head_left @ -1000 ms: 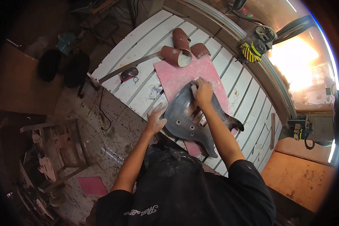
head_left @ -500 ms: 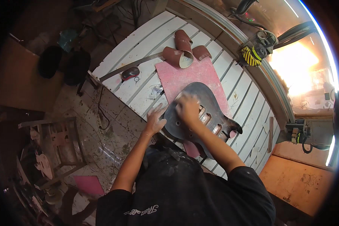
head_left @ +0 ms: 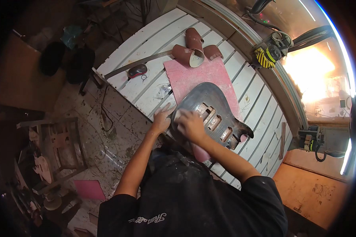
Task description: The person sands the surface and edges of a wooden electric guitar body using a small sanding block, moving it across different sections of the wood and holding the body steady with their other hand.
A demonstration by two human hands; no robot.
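A dark grey electric guitar body point(head_left: 203, 93) lies flat on a pink sheet point(head_left: 223, 73), its pickup cavities and horn toward the right. My right hand point(head_left: 191, 125) is bent over the body's left part, fingers pressed down on a small pale piece of sandpaper point(head_left: 178, 114); most of it is hidden under the fingers. At the body's left edge rests my left hand point(head_left: 162, 118), its fingers stretched out and the thumb near the rim.
White slatted table point(head_left: 124, 53). Red-brown sandpaper rolls point(head_left: 194, 38) sit beyond the body, near a metal strip point(head_left: 146, 59) and a black-red computer mouse point(head_left: 137, 71). Machinery point(head_left: 271, 53) lines the right rail. A wooden frame point(head_left: 63, 146) stands on the floor at left.
My right hand has slid left and toward me across the guitar body, uncovering more of the cavities. The left hand stays by the edge. The whole view has shifted slightly.
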